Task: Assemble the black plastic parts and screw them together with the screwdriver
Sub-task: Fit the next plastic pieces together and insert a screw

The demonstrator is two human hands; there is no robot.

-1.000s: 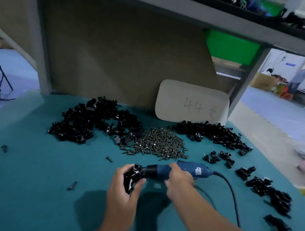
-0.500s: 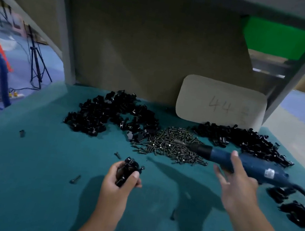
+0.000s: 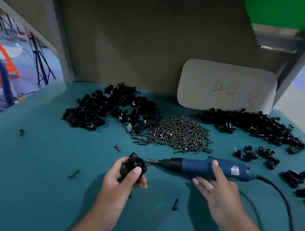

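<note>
**Screwdriver tip meets the black part**

As we look down from the head camera, our left hand [image 3: 123, 177] pinches a black plastic part [image 3: 134, 164] between thumb and curled fingers, just above the teal table [image 3: 20, 185]. Our right hand [image 3: 214, 186] holds the blue screwdriver [image 3: 207, 167] — thumb over its top, fingers [image 3: 199, 184] fairly straight beneath it — with the tip right at the part. Behind lie a heap of screws [image 3: 178, 134] and two piles of black parts — one to the left [image 3: 109, 107], one to the right [image 3: 254, 125]. A loose screw [image 3: 175, 204] lies between our wrists.
</note>
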